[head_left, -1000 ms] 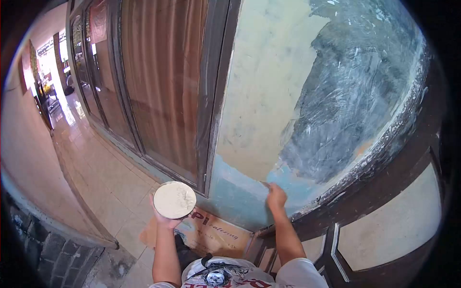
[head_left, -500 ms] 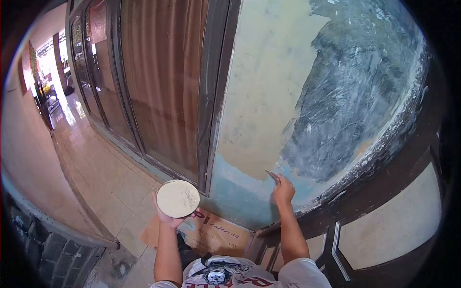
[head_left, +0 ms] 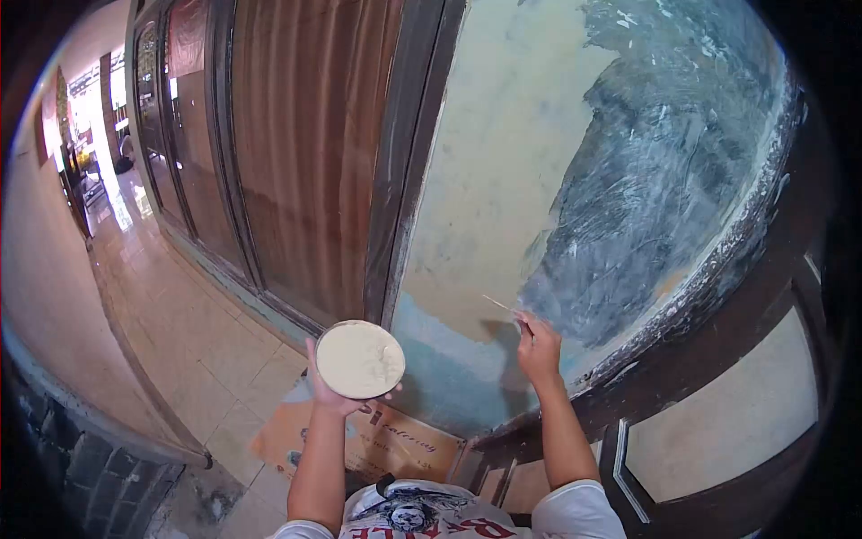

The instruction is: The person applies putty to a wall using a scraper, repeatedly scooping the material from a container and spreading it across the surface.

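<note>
A round tub of cream-coloured putty (head_left: 361, 359) rests in my left hand (head_left: 329, 393), its fingers wrapped around the side and underside. The putty's surface is rough on the right. My right hand (head_left: 539, 349) is closed on a thin putty knife (head_left: 499, 303), seen nearly edge-on and pointing up and left. Behind the knife stands the wall, with a smooth cream coat (head_left: 485, 198) on its left part and a dark grey, streaked patch (head_left: 642, 198) on the right. Light blue paint (head_left: 440, 359) shows along the wall's lower part.
Left of the wall is a dark-framed window (head_left: 310, 162) with a brown curtain behind it. A printed cardboard sheet (head_left: 359, 445) lies on the tiled floor (head_left: 211, 346). A dark wooden panel with pale insets (head_left: 727, 413) stands at the right. A low wall curves along the far left.
My left hand has brought the tub to the right and slightly up. My right hand has risen a little and shifted right, and the knife has turned and lifted its tip upward.
</note>
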Available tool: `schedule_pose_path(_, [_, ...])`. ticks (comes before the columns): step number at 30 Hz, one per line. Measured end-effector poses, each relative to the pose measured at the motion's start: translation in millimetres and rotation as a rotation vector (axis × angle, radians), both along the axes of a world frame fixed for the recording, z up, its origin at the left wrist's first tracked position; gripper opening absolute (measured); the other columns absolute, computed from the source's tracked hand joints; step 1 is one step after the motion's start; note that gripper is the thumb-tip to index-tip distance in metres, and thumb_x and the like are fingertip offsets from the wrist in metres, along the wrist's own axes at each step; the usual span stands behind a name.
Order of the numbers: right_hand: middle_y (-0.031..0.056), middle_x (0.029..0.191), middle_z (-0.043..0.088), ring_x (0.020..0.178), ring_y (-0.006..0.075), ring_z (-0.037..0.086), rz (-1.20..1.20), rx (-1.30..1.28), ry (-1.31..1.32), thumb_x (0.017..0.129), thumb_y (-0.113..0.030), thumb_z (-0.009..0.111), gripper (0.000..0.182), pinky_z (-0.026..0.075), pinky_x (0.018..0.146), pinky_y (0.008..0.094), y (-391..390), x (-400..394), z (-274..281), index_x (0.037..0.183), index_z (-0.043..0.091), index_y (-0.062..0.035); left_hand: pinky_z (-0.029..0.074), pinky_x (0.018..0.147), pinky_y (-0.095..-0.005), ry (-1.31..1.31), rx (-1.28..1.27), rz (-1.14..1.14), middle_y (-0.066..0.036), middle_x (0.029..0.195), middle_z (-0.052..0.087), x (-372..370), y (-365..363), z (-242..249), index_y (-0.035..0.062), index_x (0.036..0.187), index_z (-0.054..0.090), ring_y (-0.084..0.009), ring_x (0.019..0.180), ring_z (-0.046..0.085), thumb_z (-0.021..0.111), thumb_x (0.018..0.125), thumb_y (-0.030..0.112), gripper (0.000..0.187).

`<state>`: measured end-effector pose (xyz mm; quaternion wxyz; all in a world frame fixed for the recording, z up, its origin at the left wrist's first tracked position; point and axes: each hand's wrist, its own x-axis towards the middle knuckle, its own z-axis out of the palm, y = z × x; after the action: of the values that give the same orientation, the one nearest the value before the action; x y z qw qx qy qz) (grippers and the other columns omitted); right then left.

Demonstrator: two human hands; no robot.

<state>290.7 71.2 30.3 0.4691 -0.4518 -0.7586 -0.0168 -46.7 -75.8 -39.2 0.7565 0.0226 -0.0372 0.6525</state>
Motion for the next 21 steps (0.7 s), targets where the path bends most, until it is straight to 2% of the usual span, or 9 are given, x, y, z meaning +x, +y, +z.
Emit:
schedule_pose_path(2, [0.0172, 0.106, 0.076, 0.102, 0.0372, 0.071, 0.343, 0.137, -0.120, 0.078, 0.009, 0.064, 0.034, 0.057, 0.091, 0.0445, -23, -14, 43, 0.109, 0.075, -0.0004, 0.059, 0.069, -0.0670, 0.101, 0.118, -0.020, -0.033, 0.142, 0.056, 7, 11, 8, 0.0101, 0.156, 0.041, -0.0617, 0.106, 0.064, 0.028, 0.079, 0.101, 0.120])
schedule_pose_path(4, [0.0147, 0.109, 0.076, 0.111, 0.0362, 0.069, 0.392, 0.145, -0.173, 0.073, 0.009, 0.066, 0.040, 0.056, 0.096, 0.0431, -38, -20, 65, 0.110, 0.076, -0.0030, 0.059, 0.077, -0.0716, 0.304, 0.352, -0.063, -0.028, 0.147, 0.054, 16, 24, 18, 0.0151, 0.156, 0.044, -0.0585, 0.114, 0.063, 0.029, 0.081, 0.099, 0.114])
schedule_pose_path(6, [0.0110, 0.115, 0.075, 0.116, 0.0347, 0.068, 0.637, 0.154, -0.385, 0.069, 0.006, 0.068, 0.047, 0.057, 0.097, 0.0430, -57, -28, 91, 0.114, 0.075, -0.0070, 0.060, 0.073, -0.0684, 0.282, 0.324, -0.088, -0.029, 0.146, 0.054, 26, 27, 36, 0.0136, 0.156, 0.043, -0.0599, 0.110, 0.064, 0.027, 0.079, 0.101, 0.118])
schedule_pose_path(9, [0.0074, 0.116, 0.075, 0.118, 0.0350, 0.067, 0.678, 0.222, -0.518, 0.064, 0.003, 0.067, 0.055, 0.057, 0.096, 0.0465, -70, -27, 100, 0.117, 0.074, -0.0090, 0.060, 0.067, -0.0650, 0.342, 0.276, -0.058, -0.029, 0.145, 0.056, 37, 29, 53, 0.0104, 0.155, 0.042, -0.0597, 0.107, 0.065, 0.023, 0.079, 0.102, 0.121])
schedule_pose_path(12, [0.0064, 0.120, 0.073, 0.121, 0.0320, 0.066, 0.680, 0.206, -0.594, 0.069, -0.002, 0.074, 0.050, 0.056, 0.099, 0.0462, -80, -23, 109, 0.118, 0.073, -0.0110, 0.060, 0.068, -0.0644, 0.377, 0.314, -0.074, -0.028, 0.143, 0.057, 40, 34, 56, 0.0099, 0.156, 0.042, -0.0596, 0.109, 0.065, 0.022, 0.079, 0.102, 0.121])
schedule_pose_path(13, [0.0053, 0.119, 0.073, 0.123, 0.0313, 0.064, 0.676, 0.224, -0.589, 0.069, -0.003, 0.075, 0.048, 0.055, 0.099, 0.0462, -82, -22, 108, 0.117, 0.074, -0.0113, 0.061, 0.078, -0.0694, 0.324, 0.347, -0.108, -0.028, 0.145, 0.055, 40, 37, 58, 0.0106, 0.155, 0.040, -0.0594, 0.113, 0.064, 0.019, 0.078, 0.103, 0.122])
schedule_pose_path(14, [0.0053, 0.119, 0.073, 0.123, 0.0313, 0.064, 0.674, 0.225, -0.587, 0.069, -0.003, 0.075, 0.048, 0.055, 0.099, 0.0462, -84, -22, 108, 0.117, 0.074, -0.0113, 0.061, 0.078, -0.0694, 0.326, 0.348, -0.110, -0.028, 0.145, 0.055, 41, 36, 60, 0.0106, 0.155, 0.040, -0.0594, 0.113, 0.064, 0.019, 0.078, 0.103, 0.122])
schedule_pose_path(17, [0.0038, 0.118, 0.073, 0.123, 0.0312, 0.064, 0.683, 0.203, -0.621, 0.069, -0.005, 0.075, 0.047, 0.055, 0.096, 0.0461, -89, -20, 107, 0.116, 0.074, -0.0123, 0.061, 0.079, -0.0680, 0.413, 0.189, -0.002, -0.021, 0.143, 0.060, 45, 32, 66, 0.0104, 0.151, 0.048, -0.0442, 0.120, 0.066, 0.023, 0.085, 0.097, 0.111])
schedule_pose_path(21, [0.0035, 0.120, 0.072, 0.125, 0.0306, 0.063, 0.705, 0.193, -0.629, 0.070, -0.005, 0.075, 0.046, 0.055, 0.096, 0.0456, -90, -22, 101, 0.116, 0.073, -0.0123, 0.058, 0.094, -0.0644, 0.385, 0.241, -0.001, -0.019, 0.144, 0.059, 45, 34, 62, 0.0098, 0.150, 0.049, -0.0425, 0.127, 0.062, 0.023, 0.087, 0.096, 0.110])
